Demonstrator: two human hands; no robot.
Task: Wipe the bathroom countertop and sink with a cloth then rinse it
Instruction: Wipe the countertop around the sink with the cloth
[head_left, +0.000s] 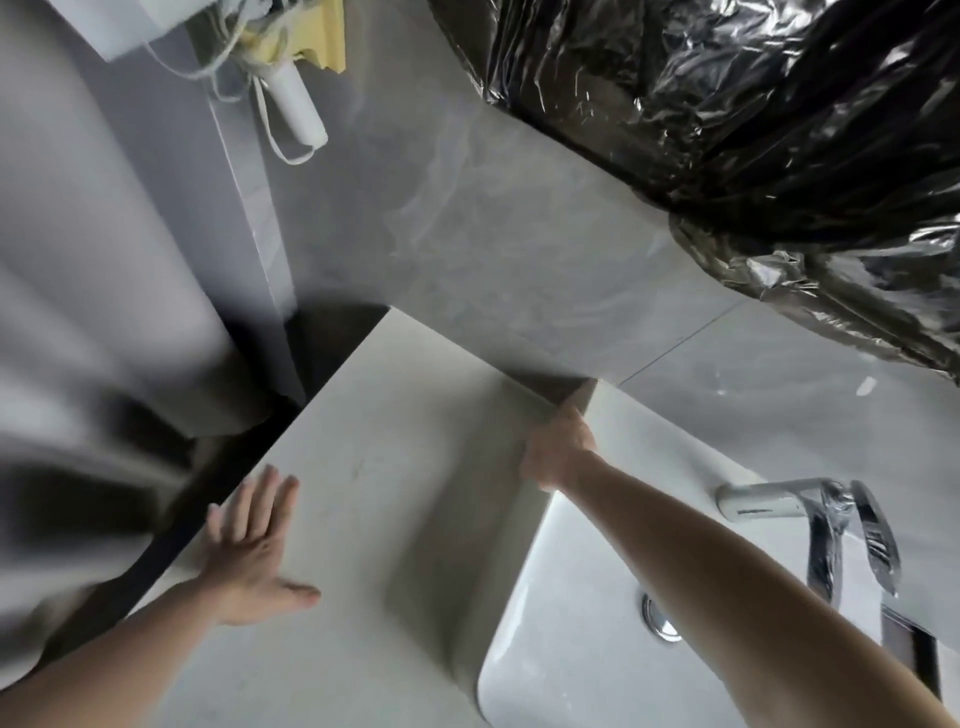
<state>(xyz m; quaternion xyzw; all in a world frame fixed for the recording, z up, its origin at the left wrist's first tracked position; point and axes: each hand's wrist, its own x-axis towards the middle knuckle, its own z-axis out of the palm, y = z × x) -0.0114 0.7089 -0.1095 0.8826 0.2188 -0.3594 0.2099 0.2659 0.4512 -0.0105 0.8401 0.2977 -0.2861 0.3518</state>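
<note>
My left hand (257, 551) lies flat with spread fingers on the off-white countertop (395, 467), near its left edge. My right hand (558, 452) reaches to the back of the counter, where the counter meets the grey tiled wall (493, 234) and the sink's rim. It is blurred, so how its fingers lie is unclear. I cannot make out a cloth under or in either hand. The white sink (550, 654) sits at the lower right, with its metal drain (660, 618) showing below my right forearm.
A chrome faucet (826, 525) wrapped in film stands behind the sink. Crinkled black plastic sheeting (779, 130) covers the upper right. A white handle with cords (298, 106) and something yellow (324, 31) hang on the wall. A grey fabric (78, 322) hangs at the left beside a dark gap.
</note>
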